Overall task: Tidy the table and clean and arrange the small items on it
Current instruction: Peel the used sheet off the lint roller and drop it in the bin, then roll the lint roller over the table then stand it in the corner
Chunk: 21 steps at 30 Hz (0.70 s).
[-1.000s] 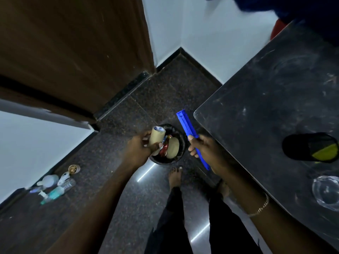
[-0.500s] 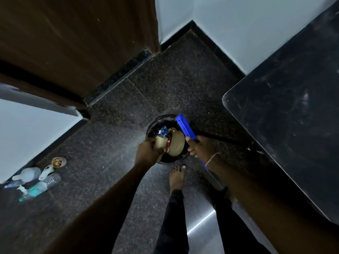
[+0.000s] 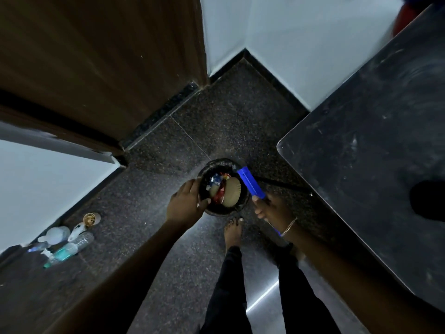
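Starting at the lower left of the frame, a bunch of small bottles [image 3: 65,244] is lying on the floor [image 3: 149,237] against the wall, well apart from everything else. They look like light plastic, probably slick, so I'd be pinching each one around the middle, not the cap.

Moving to the centre, the left hand [image 3: 186,204] is resting open over the left rim of the black bin [image 3: 222,186], fingers spread, holding nothing. The bin is sitting on the floor just past the person's toes. Inside it, paper cups [image 3: 231,195] and some crumpled wrappers are piling up; that stuff is featherweight and crushes easily, so no real grip is needed.

Just right of the bin, the right hand [image 3: 269,208] is wrapping around the lower part of a blue plastic tool [image 3: 250,185], and its upper end is poking over the bin's right rim. It looks stiff and light, so gripping low on it seems fine.

Filling the right side of the frame is the dark table [image 3: 361,165], smudgy and dusty, still needing a wipe I'd guess.
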Motion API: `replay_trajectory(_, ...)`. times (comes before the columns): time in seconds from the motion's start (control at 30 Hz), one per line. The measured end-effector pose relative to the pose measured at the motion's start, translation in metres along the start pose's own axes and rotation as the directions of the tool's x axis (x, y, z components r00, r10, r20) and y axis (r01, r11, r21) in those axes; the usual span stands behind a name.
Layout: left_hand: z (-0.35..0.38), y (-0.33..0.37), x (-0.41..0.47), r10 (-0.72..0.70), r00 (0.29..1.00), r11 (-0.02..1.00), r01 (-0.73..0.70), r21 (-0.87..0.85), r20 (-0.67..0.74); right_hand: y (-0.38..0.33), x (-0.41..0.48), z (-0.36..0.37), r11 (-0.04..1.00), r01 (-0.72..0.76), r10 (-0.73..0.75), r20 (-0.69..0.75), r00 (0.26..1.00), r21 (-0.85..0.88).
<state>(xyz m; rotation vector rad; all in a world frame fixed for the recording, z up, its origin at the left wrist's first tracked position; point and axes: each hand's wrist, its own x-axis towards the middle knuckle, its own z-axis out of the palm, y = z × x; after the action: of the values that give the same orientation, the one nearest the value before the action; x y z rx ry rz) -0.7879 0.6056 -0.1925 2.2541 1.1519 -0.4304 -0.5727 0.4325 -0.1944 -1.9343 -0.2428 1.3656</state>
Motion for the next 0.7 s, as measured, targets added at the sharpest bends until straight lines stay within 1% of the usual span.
replay_trajectory(0.17, -0.052, 0.012, -0.052, 0.099, 0.991, 0.993, -0.093, 0.076, -0.085, -0.043, -0.063, -0.004, 0.996, 0.087, -0.087, -0.012, 0.996, 0.018)
replay_trajectory(0.33, -0.093, 0.046, -0.091, 0.166, 0.973, 0.985, -0.155, 0.078, -0.161, -0.08, -0.11, -0.009, 0.983, 0.179, -0.177, -0.048, 0.983, 0.029)
replay_trajectory(0.5, -0.116, 0.093, -0.123, 0.207, 0.96, 0.978, -0.199, 0.061, -0.187, -0.104, -0.154, -0.02, 0.966, 0.255, -0.25, -0.089, 0.964, 0.047)
replay_trajectory(0.6, -0.122, 0.118, -0.137, 0.252, 0.941, 0.968, -0.247, 0.049, -0.225, -0.111, -0.177, -0.032, 0.956, 0.288, -0.279, -0.128, 0.952, 0.055)
replay_trajectory(0.7, -0.129, 0.145, -0.145, 0.305, 0.914, 0.952, -0.296, 0.072, -0.269, -0.113, -0.198, -0.05, 0.944, 0.321, -0.303, -0.182, 0.935, 0.079)
